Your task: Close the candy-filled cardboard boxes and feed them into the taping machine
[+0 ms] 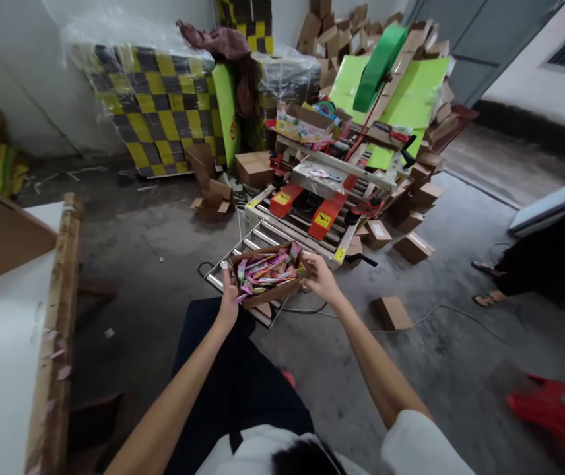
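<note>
Between my two hands is an open cardboard box point(273, 292), filled with pink and purple wrapped candy sticks point(267, 269). My left hand point(230, 293) grips its left end, thumb up at the rim. At the right end my right hand point(319, 276) is closed on the box's edge; some of its fingers are hidden. The box is over the metal rollers point(263, 239) at the near end of a carton sealing machine point(329, 194). Whether its underside touches the rollers I cannot tell.
A white-topped table with a wooden edge point(55, 297) stands left. A small closed carton point(391, 313) and a cable lie on the floor at right, near a red plastic stool point(560, 409). Another person's feet point(490, 299) show at far right. Wrapped checkered stacks point(164, 105) stand behind.
</note>
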Demonstrator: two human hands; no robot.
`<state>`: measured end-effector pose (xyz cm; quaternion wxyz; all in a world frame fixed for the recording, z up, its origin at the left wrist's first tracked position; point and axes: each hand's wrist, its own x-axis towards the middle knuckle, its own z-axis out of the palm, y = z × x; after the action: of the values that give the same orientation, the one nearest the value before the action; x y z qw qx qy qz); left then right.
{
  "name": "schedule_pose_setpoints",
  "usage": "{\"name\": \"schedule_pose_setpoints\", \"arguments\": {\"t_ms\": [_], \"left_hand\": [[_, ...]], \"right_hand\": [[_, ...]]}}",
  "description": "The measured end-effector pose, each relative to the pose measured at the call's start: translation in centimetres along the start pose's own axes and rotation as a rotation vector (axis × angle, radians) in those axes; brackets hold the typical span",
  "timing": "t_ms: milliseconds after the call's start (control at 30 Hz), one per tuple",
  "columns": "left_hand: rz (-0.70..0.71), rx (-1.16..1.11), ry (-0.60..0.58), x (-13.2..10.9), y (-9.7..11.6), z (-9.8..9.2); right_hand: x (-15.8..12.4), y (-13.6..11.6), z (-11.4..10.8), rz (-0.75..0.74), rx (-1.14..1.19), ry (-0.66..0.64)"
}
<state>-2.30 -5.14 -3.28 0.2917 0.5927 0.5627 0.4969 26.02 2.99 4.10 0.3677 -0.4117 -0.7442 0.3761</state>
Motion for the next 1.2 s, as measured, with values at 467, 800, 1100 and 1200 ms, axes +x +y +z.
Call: {"name": "schedule_pose_setpoints", "arguments": {"t_ms": [467,800,1100,1200], "left_hand": [[0.458,0.753,-0.413,8.6,10.6,-0.4],[0.634,0.137,-0.2,6.0,8.2,-4.6],[0.573,0.442,-0.541,10.9,-2.5,0.7],[0.565,0.491,-0.499,11.7,-6.8,3.2]], "right_hand": [[2.4,-2.2,-1.0,-0.146,-0.244,-0.313],[2.1,-2.1,-0.4,-0.15,-0.218,-0.261],[4.1,-2.6,0.1,-0.163,-0.401,-0.379],[4.2,-1.3,0.2,-0.117,-0.49,-0.393]]}}
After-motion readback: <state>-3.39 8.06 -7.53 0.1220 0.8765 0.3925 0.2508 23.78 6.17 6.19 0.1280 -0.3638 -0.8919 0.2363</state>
